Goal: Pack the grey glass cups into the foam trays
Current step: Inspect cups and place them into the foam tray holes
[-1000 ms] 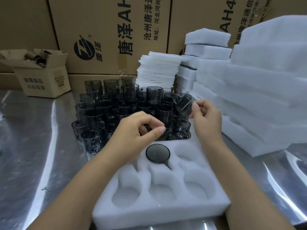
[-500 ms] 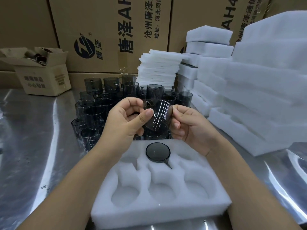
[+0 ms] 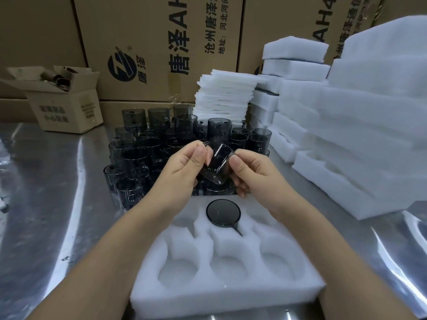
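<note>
Left hand (image 3: 182, 172) and right hand (image 3: 254, 174) now both gripped round grey cup (image 3: 218, 165), earlier held by right alone; cup tilted over foam tray (image 3: 231, 294) 12 o'clock edge; second seating judged next.

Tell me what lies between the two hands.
In the head view, one grey glass cup, tilted, lies between the left hand and the right hand; both pinch it.

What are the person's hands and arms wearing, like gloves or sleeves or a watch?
Nothing at all. The left hand and right hand have no gloves and no rings, and the thumbnails look short and unpainted. The left forearm and right forearm are bare all the way to the picture's edge: no sleeves, watch or bracelet shows.
</note>
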